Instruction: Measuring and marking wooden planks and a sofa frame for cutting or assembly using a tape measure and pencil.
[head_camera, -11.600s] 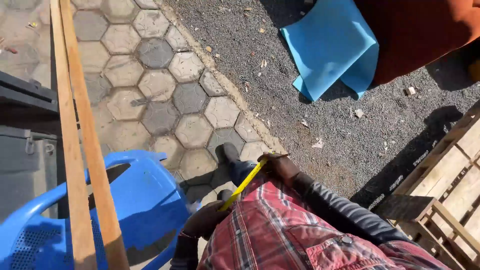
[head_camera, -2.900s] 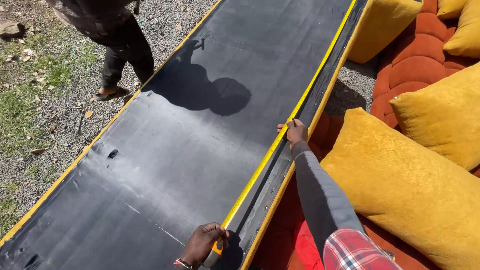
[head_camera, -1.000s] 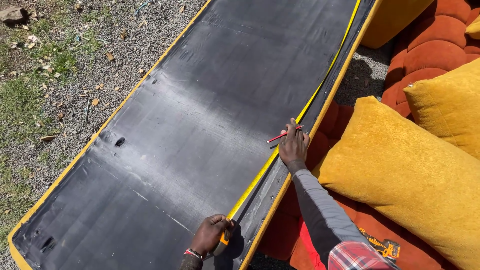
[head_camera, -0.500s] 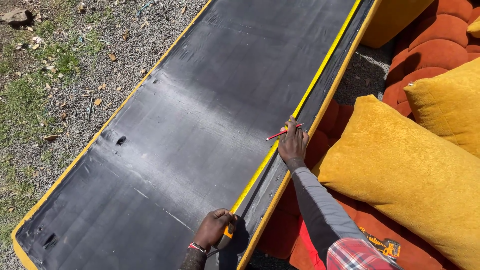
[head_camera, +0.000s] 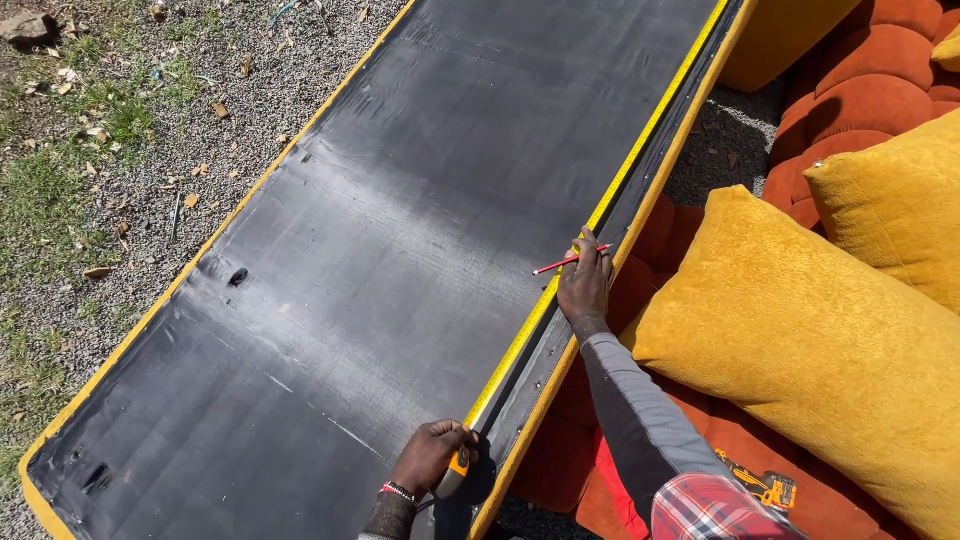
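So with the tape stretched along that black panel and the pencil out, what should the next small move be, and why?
Probably tip the red pencil down and mark the black panel beside the yellow tape. The left hand pins the tape case near the panel's end, and the right hand presses the tape with the pencil tip off the surface.

matt black cloth backing (head_camera: 420, 230) stretched smooth with a dull sheen, glossy yellow tape measure blade (head_camera: 600, 215), fuzzy mustard velvet cushion (head_camera: 810, 340), plush rust-orange tufted upholstery (head_camera: 860, 110), rough grey gravel (head_camera: 230, 90), red painted pencil (head_camera: 565, 263)
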